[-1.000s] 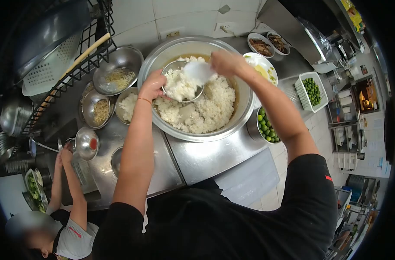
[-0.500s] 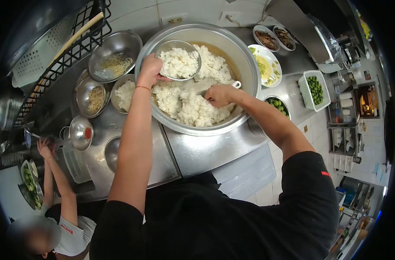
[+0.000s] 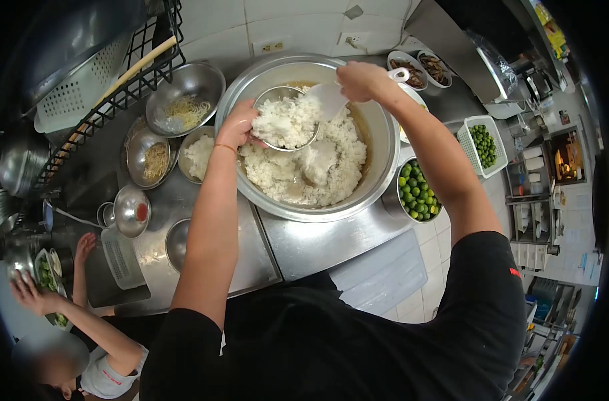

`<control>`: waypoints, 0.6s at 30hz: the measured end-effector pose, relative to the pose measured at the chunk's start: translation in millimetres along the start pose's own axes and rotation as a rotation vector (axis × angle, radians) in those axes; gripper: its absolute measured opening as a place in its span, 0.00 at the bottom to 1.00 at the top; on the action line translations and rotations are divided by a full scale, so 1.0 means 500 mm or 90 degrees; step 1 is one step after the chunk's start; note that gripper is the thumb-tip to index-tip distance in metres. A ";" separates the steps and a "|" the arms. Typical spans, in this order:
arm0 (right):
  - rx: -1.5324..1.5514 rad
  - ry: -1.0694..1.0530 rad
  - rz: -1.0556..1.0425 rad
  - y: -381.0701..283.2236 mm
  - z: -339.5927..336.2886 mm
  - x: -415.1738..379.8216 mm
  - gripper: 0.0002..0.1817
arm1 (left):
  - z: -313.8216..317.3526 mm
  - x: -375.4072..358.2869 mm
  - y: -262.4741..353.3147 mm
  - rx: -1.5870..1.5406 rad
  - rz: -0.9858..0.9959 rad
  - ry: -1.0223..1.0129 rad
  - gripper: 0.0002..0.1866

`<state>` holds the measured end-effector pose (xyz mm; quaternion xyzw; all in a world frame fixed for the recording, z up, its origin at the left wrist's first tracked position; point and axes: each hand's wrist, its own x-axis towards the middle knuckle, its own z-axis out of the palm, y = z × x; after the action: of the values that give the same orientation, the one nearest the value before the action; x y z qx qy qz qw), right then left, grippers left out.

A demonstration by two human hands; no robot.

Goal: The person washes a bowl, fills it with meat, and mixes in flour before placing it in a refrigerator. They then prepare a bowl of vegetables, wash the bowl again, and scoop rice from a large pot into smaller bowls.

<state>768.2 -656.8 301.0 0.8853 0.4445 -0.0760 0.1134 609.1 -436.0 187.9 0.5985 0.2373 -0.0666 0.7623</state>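
Note:
A wide metal pot (image 3: 391, 154) holds a mass of white rice (image 3: 338, 157) with brownish liquid at its edge. Over its left part my left hand (image 3: 239, 125) grips the rim of a metal bowl (image 3: 282, 148) heaped with rice. My right hand (image 3: 359, 81) is closed around a whitish paddle (image 3: 328, 100), whose blade touches the rice at the bowl's right side. The paddle's pale handle end with a hole sticks out to the right of my fist.
Left are metal bowls with noodles (image 3: 186, 110) and a small bowl with red contents (image 3: 140, 212). Right are green limes (image 3: 418, 190), a basket of green fruit (image 3: 483, 145) and dishes of brown food (image 3: 408, 69). A co-worker's hands (image 3: 34, 294) are lower left.
My right hand has risen from the rice in the pot to the bowl's right side with the paddle. More rice is heaped in the bowl. The co-worker's hands have moved down and apart.

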 end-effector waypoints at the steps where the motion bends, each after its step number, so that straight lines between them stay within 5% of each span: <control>1: -0.001 0.004 0.004 0.003 -0.024 -0.016 0.10 | 0.001 0.002 -0.001 0.011 -0.019 0.007 0.20; 4: 0.054 0.090 0.126 0.001 -0.044 -0.089 0.10 | -0.003 0.011 -0.018 0.062 -0.006 0.039 0.20; 7: 0.221 0.129 0.196 -0.053 0.071 -0.089 0.09 | -0.016 0.041 -0.024 0.110 0.006 0.066 0.21; 10: 0.032 0.107 0.019 -0.181 0.129 -0.066 0.09 | 0.008 0.014 -0.020 0.038 0.027 0.024 0.20; 15: 0.055 0.264 0.060 -0.093 0.031 -0.120 0.10 | 0.004 0.001 -0.027 -0.032 0.023 0.009 0.22; 18: 0.022 0.125 0.123 -0.083 0.065 -0.099 0.11 | 0.014 -0.001 -0.016 -0.005 0.003 0.015 0.22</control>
<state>704.2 -679.6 275.8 0.9289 0.3650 0.0147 0.0606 607.7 -444.7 182.1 0.5969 0.2452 -0.0564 0.7618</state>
